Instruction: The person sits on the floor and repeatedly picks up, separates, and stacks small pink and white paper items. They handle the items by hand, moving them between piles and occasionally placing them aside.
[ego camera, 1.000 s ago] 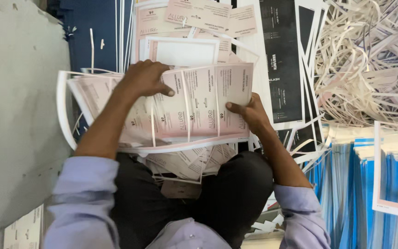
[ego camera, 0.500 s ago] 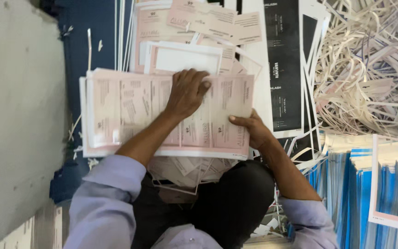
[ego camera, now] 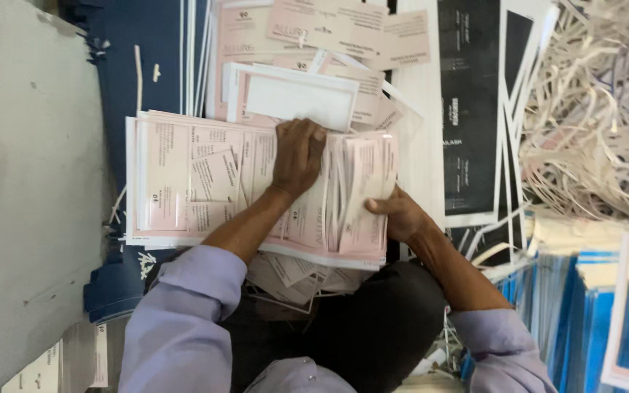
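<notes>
- My left hand lies palm down on the stack of pink printed sheets, fingers curled over its far edge, pressing it flat rather than gripping it.
- My right hand clasps the right end of that same stack, thumb on top and the fingers tucked underneath, where I can't see them.
- The stack rests across my lap, just above my dark trousers, its sheets fanned a little at the right end so several edges show.
- More loose pink sheets poke out from beneath the stack, down by my knees.
- Just beyond my left fingers sits a white-faced card, lying on a further pile of pink sheets that spreads away from me.
- Left of the stack, dark blue sheets lie on the floor, and past them the bare grey floor.
- Right of the stack there's a long black printed sheet with a white border.
- Further right, a heap of white paper trimmings, tangled strips all over.
- Down at the lower right, blue-and-white stacked sheets stand close beside my right sleeve.
- Both my sleeves are pale lilac, the left one bunched up near the stack's near edge.
</notes>
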